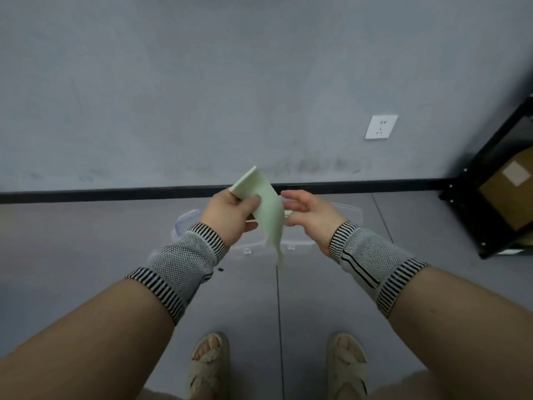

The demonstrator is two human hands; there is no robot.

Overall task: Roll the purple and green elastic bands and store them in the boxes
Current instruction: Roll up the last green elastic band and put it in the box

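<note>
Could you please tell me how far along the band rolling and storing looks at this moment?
Nothing looks stored yet. In hand: the left hand grips the green band, its tail hanging loose, while the right hand hovers open at its edge. Left: rolling it and placing it in the clear box on the floor. No purple band is in view.
</note>
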